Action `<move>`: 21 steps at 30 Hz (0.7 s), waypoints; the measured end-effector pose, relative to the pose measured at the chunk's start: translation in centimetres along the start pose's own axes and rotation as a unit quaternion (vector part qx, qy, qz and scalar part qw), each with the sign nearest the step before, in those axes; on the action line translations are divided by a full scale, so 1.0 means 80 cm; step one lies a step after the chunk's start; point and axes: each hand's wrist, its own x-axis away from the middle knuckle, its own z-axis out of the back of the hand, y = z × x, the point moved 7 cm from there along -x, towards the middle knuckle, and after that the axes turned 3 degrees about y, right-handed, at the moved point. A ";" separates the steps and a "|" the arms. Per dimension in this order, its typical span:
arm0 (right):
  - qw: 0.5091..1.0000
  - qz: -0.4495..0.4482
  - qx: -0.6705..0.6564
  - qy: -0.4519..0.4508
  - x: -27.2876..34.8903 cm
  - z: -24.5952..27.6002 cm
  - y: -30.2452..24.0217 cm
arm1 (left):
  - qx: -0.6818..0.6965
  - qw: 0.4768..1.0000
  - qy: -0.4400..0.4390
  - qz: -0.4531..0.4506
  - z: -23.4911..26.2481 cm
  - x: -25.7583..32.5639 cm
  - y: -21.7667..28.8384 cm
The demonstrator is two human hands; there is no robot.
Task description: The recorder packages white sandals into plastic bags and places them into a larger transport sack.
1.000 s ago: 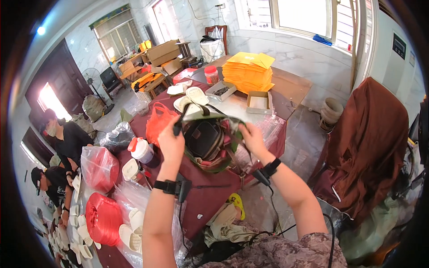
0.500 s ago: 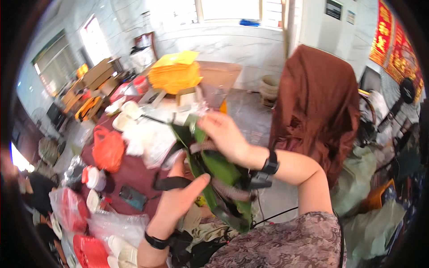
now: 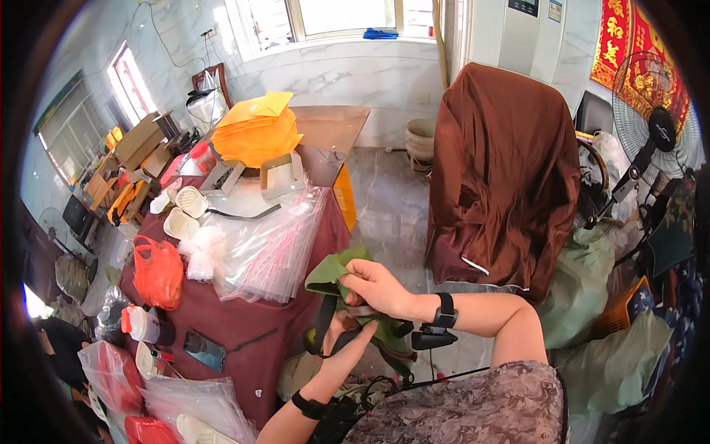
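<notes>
Right hand (image 3: 377, 287) pinched the green strapped bag (image 3: 336, 275) at 6 o'clock | left hand (image 3: 347, 354) cupped beneath, fingers together | risk — dangling straps (image 3: 325, 333) could snag the table edge (image 3: 325, 244).

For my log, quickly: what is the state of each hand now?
Left hand: closed on the green bag and its black strap.
Right hand: closed on the green bag.

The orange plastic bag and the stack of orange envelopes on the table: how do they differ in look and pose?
The orange plastic bag is soft, bulging and crumpled; the stack of orange envelopes is flat-layered and paler, more yellow-orange. The bag sits near the table's near end, the stack at the far end. Both rest on the table.
</notes>
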 end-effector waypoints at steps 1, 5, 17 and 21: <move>1.000 -0.018 0.009 -0.010 -0.001 -0.002 0.005 | 0.000 1.000 0.000 0.003 0.001 0.000 -0.009; 0.996 0.013 0.080 -0.037 -0.022 0.016 0.017 | 0.141 0.983 0.106 0.045 0.015 -0.015 -0.016; 0.797 0.050 0.591 -0.112 0.058 0.060 0.046 | 0.353 0.897 0.176 0.200 -0.021 -0.045 -0.058; 0.812 0.005 0.583 0.025 0.042 0.128 -0.003 | 0.305 0.949 0.021 0.081 -0.031 -0.062 -0.009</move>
